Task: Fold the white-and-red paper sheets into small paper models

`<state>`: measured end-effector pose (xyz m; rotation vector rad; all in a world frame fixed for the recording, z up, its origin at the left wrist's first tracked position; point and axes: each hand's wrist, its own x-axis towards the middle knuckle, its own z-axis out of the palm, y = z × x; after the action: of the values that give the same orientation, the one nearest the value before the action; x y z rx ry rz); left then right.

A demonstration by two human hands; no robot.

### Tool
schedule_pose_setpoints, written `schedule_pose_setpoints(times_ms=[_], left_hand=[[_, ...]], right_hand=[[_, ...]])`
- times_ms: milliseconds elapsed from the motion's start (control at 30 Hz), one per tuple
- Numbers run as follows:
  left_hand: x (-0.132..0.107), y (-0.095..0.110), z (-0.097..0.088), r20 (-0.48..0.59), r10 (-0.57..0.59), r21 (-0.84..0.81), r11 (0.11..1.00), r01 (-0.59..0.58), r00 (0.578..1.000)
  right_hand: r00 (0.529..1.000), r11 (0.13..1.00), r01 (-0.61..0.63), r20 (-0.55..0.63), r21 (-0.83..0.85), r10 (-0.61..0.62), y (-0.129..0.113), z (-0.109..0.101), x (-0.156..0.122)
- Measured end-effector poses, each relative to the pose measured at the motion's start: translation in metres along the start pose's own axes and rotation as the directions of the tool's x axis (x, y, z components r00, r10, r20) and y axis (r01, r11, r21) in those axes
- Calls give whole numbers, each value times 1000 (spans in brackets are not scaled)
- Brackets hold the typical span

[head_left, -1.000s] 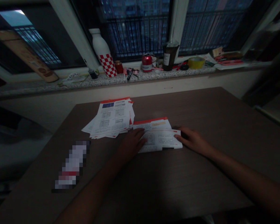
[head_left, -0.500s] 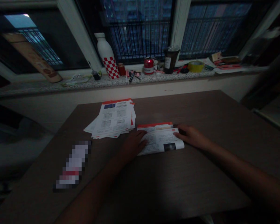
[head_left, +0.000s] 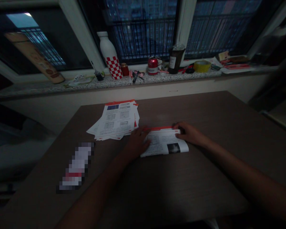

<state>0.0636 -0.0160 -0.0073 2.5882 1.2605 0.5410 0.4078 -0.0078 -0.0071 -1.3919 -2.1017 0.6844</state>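
Observation:
A printed sheet of paper [head_left: 160,147], folded over toward me, lies on the table with text and a dark picture on its upper flap. Along its far edge shows an orange strip. My left hand [head_left: 138,143] rests on the sheet's left side, fingers spread and slightly blurred. At the far right corner my right hand [head_left: 189,133] pinches the paper, thumb on top and fingers curled at the far edge. Just beyond my left hand is a fanned stack of printed sheets [head_left: 118,121] with orange top edges.
The brown table [head_left: 205,181] reaches to a wall below the windowsill. A pixelated, elongated item [head_left: 76,167] lies at left. On the sill stand a checkered bottle [head_left: 112,60], a red can [head_left: 153,66], a dark drink cup [head_left: 176,59] and yellow tape [head_left: 202,66].
My right hand has shifted slightly left and away along the far corner, and the flap now covers more of the orange strip. My left hand's fingers have moved toward the far edge.

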Motion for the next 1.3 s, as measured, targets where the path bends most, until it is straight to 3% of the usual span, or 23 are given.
schedule_pose_setpoints(times_ms=[133,333,633,833,1300], left_hand=[[-3,0,-1,65,47,63,997,-51,997],[-2,3,-6,56,27,72,997,-31,998],[-3,4,0,-8,-82,94,992,82,997],[-6,7,-3,14,-94,86,992,92,995],[2,4,-3,-19,-118,-2,993,117,993]], right_hand=[[997,996,83,-1,-45,-83,-5,4,-5],[987,979,157,-6,-127,-160,-12,11,-14],[994,976,109,-1,-189,-112,-18,13,-13],[993,977,115,40,-181,-110,-19,10,-18],[998,979,50,-35,-199,-58,-14,11,-5]])
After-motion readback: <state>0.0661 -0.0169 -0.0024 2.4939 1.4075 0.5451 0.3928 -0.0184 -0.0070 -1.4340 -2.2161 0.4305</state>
